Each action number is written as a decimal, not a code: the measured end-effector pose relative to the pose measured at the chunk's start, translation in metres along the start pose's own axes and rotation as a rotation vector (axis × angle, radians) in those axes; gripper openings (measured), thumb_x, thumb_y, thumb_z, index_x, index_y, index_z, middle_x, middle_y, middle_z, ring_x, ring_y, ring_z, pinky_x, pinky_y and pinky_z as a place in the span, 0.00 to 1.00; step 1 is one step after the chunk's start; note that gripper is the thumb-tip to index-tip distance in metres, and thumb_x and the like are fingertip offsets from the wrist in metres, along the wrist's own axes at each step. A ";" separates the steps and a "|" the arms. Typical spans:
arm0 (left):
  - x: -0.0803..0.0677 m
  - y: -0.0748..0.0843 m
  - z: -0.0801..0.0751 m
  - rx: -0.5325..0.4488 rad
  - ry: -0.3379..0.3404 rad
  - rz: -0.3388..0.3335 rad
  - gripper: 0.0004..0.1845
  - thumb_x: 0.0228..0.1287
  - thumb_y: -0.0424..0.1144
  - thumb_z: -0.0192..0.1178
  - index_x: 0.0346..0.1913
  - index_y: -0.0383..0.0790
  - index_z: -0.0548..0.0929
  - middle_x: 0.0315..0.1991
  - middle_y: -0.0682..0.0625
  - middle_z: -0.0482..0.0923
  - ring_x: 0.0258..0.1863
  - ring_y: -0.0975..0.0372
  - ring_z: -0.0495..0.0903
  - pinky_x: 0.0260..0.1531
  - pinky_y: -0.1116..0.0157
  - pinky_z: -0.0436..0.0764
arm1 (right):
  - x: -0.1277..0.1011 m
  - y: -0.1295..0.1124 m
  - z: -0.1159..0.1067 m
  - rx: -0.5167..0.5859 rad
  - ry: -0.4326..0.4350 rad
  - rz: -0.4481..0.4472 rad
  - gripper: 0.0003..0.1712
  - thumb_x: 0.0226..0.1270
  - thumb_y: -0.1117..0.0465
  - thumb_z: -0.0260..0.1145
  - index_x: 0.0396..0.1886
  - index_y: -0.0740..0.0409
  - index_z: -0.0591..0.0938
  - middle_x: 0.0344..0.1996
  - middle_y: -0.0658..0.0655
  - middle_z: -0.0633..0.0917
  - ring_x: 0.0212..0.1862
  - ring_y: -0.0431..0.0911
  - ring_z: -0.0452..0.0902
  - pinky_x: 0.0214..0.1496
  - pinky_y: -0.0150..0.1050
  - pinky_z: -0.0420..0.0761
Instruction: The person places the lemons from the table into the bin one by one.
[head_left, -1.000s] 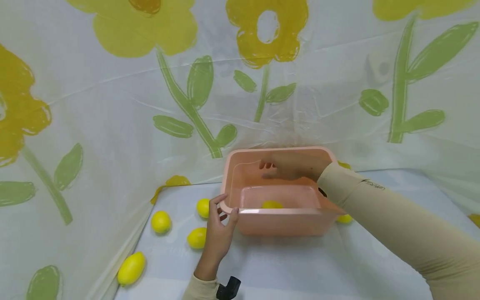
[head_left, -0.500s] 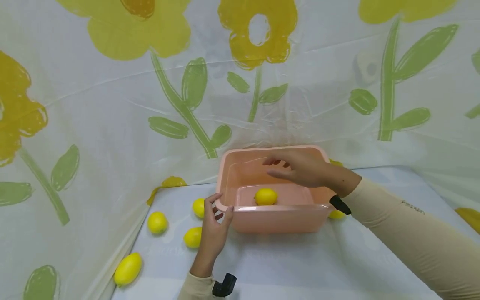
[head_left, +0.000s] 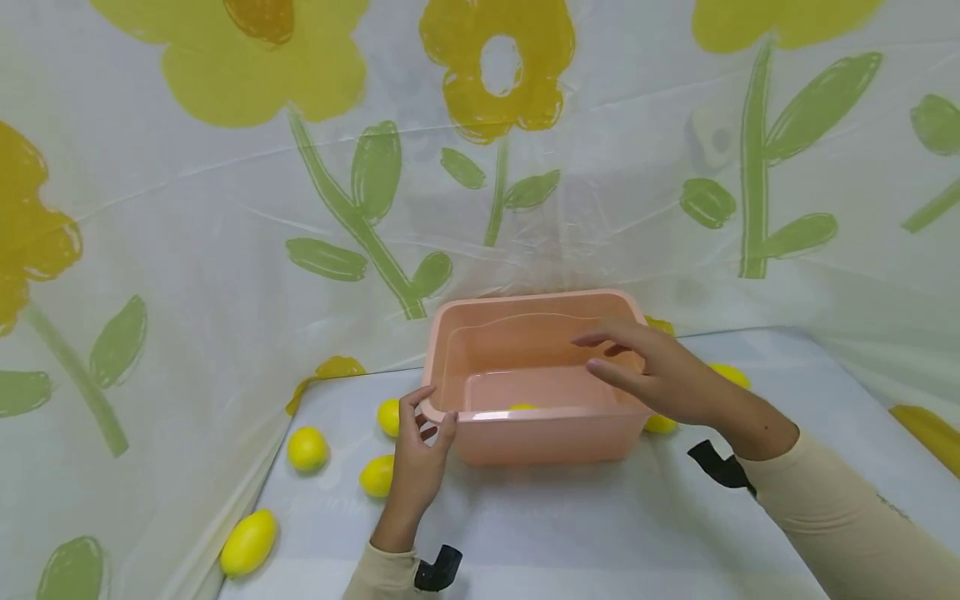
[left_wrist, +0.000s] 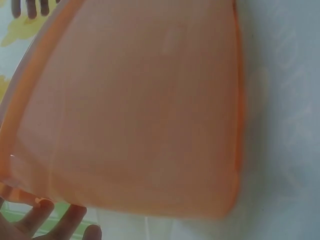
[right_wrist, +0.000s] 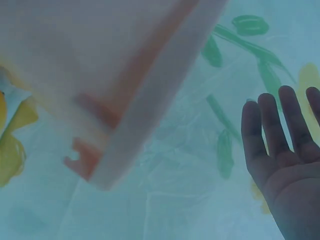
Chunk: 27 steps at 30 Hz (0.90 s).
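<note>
A pink plastic basin stands on the pale table by the flowered sheet. My left hand grips its near left corner, thumb on the front wall and fingers round the outside; in the left wrist view the basin wall fills the picture above those fingers. My right hand hovers empty over the basin's right rim with fingers extended; the right wrist view shows its flat palm beside the rim. One lemon peeks over the near wall inside the basin.
Several lemons lie on the table: three left of the basin, one at the left edge, two right of it. The flowered plastic sheet walls in the back and left.
My right hand has drawn back from inside the basin, to the right and toward me, with nothing in it. The lemon in the basin shifted and is now mostly hidden. The left hand kept its grip.
</note>
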<state>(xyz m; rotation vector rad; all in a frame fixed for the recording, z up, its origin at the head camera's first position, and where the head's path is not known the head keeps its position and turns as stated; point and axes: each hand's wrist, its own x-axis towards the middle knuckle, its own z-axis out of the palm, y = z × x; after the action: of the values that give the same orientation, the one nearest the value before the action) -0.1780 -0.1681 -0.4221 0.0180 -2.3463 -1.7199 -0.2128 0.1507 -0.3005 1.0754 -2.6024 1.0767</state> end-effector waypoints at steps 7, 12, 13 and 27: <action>0.000 0.000 0.000 0.009 0.008 -0.007 0.31 0.70 0.52 0.60 0.69 0.53 0.60 0.77 0.48 0.54 0.68 0.45 0.65 0.66 0.43 0.67 | -0.037 0.005 0.003 -0.048 0.088 0.130 0.17 0.74 0.57 0.62 0.60 0.45 0.80 0.56 0.46 0.83 0.52 0.43 0.81 0.51 0.43 0.82; 0.000 0.002 0.001 0.009 0.004 -0.008 0.31 0.70 0.52 0.60 0.69 0.52 0.60 0.77 0.48 0.54 0.68 0.45 0.65 0.66 0.43 0.67 | -0.060 0.011 0.007 -0.054 0.173 0.205 0.14 0.74 0.57 0.62 0.57 0.46 0.81 0.54 0.48 0.84 0.50 0.36 0.79 0.48 0.29 0.81; 0.000 0.002 0.001 0.009 0.003 -0.009 0.31 0.70 0.52 0.60 0.70 0.52 0.60 0.77 0.48 0.54 0.68 0.45 0.65 0.67 0.42 0.67 | -0.064 0.013 0.008 -0.049 0.200 0.196 0.14 0.73 0.59 0.62 0.56 0.48 0.82 0.52 0.49 0.84 0.49 0.35 0.79 0.49 0.26 0.80; 0.000 0.002 0.000 -0.010 0.007 -0.005 0.30 0.70 0.50 0.60 0.70 0.51 0.60 0.76 0.48 0.54 0.68 0.43 0.64 0.66 0.43 0.67 | -0.112 0.055 0.023 0.026 0.380 0.327 0.11 0.74 0.63 0.61 0.51 0.55 0.83 0.45 0.34 0.82 0.48 0.24 0.75 0.48 0.16 0.73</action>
<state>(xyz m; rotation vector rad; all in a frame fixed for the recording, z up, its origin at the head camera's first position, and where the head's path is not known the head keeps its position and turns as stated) -0.1781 -0.1672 -0.4207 0.0278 -2.3349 -1.7308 -0.1633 0.2262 -0.3896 0.3982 -2.4998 1.2382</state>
